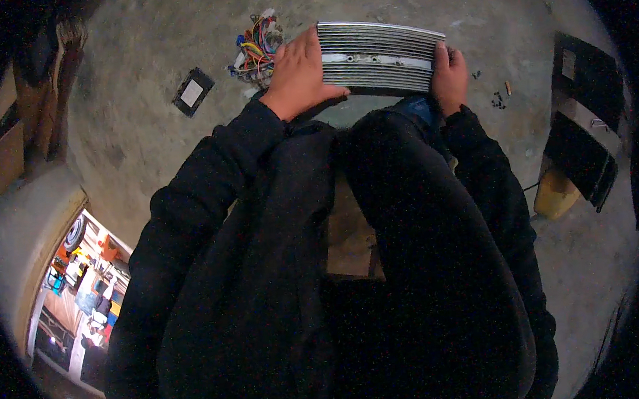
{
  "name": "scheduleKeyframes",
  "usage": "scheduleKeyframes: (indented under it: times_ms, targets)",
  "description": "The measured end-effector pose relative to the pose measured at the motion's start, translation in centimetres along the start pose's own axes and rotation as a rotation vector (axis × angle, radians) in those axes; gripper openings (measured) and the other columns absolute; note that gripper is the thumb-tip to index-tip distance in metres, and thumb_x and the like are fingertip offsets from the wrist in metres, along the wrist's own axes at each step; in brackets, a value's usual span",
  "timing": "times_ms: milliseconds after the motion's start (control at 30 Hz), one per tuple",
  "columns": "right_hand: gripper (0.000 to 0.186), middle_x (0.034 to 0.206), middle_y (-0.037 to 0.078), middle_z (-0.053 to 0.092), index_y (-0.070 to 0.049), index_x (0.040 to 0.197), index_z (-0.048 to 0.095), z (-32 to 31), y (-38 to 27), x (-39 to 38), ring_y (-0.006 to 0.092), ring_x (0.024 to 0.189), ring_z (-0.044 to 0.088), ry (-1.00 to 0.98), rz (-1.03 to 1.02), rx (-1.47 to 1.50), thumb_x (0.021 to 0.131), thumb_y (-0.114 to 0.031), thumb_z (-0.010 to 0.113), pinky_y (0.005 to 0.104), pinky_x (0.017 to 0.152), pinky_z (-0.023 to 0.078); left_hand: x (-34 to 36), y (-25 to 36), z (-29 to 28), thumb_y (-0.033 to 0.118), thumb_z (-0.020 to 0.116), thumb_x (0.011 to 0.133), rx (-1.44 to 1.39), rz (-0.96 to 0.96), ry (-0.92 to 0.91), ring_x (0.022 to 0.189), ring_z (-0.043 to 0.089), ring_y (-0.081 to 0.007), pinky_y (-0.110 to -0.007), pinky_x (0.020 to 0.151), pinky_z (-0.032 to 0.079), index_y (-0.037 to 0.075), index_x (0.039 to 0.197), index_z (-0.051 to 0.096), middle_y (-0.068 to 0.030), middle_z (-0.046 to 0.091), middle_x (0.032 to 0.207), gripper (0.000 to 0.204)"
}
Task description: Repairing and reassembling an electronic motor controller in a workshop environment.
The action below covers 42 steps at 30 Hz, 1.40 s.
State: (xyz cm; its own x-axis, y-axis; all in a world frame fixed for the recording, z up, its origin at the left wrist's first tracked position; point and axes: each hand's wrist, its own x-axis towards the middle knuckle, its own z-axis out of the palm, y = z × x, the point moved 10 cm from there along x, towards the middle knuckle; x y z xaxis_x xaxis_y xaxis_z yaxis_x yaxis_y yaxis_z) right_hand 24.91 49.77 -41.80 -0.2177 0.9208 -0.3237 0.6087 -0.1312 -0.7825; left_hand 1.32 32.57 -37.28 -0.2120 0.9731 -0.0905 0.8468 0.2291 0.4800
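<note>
Between my hands is a ribbed silver metal heat-sink housing (377, 57), with long parallel fins and a plain band across its middle that carries small holes. My left hand (298, 75) grips its left end, thumb along the near edge and fingers over the far side. Around the right end my right hand (450, 76) is closed, fingers curled at the edge. The housing's underside is hidden. Just beyond my left hand, a tangled bundle of coloured wires with connectors (256, 49) lies on the concrete floor.
A flat black rectangular piece with a pale label (192, 93) lies on the floor to the left. Small dark screws (498, 100) are scattered at the right. Black panels (577, 145) and a yellow container (556, 195) stand far right. Cardboard (7, 156) leans left, near a bright doorway (81, 295).
</note>
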Motion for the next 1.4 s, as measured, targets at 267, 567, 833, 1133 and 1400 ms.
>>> scheduleKeyframes:
  times_ms: [267,567,833,1133,1400]
  targets:
    - [0.048,0.100,0.015,0.068,0.007,0.109,0.060,-0.1,0.7,0.5,0.0192,0.091,0.063,-0.033,-0.006,-0.044,0.099,-0.039,0.056,0.0320,0.082,0.048,0.0,0.2,-0.4,0.048,0.086,0.061,-0.045,0.001,-0.033,0.130,0.043,-0.0388,-0.048,0.107,0.030,-0.008,0.143,0.025,-0.0251,0.044,0.139,0.116]
    - [0.044,0.099,0.017,0.069,0.005,0.110,0.061,-0.6,-0.4,0.3,0.0202,0.091,0.065,-0.074,-0.003,-0.110,0.097,-0.037,0.058,0.0321,0.082,0.049,-0.2,0.5,-0.9,0.048,0.084,0.066,-0.037,-0.040,-0.019,0.133,0.041,-0.0407,-0.050,0.111,0.030,-0.005,0.146,0.026,-0.0265,0.040,0.144,0.113]
    - [0.043,0.089,0.014,0.070,0.005,0.108,0.062,-1.2,-2.2,2.0,0.0167,0.081,0.064,-0.245,-0.045,-0.269,0.096,-0.036,0.060,0.0313,0.074,0.050,0.9,14.0,-0.8,0.019,0.062,0.080,-0.268,0.705,-0.214,0.094,0.062,-0.0335,-0.045,0.082,0.050,0.004,0.098,0.063,-0.0116,0.064,0.096,0.024]
    - [0.042,0.087,0.014,0.069,0.007,0.101,0.064,0.1,-3.0,3.2,0.0191,0.080,0.064,-0.607,-0.030,-0.432,0.097,-0.034,0.055,0.0347,0.075,0.049,4.4,23.4,8.6,0.017,0.058,0.082,0.119,0.608,-0.162,0.086,0.066,-0.0272,-0.044,0.069,0.052,0.007,0.089,0.070,-0.0118,0.068,0.091,0.018]
    - [0.044,0.092,0.026,0.067,0.007,0.107,0.061,0.4,-4.3,2.8,0.0338,0.085,0.065,-0.567,-0.107,-0.462,0.097,-0.035,0.054,0.0411,0.080,0.049,7.5,22.4,16.1,0.020,0.055,0.085,0.647,0.342,-0.472,0.069,0.057,-0.0234,-0.040,0.052,0.034,0.012,0.095,0.069,-0.0047,0.060,0.081,0.019]
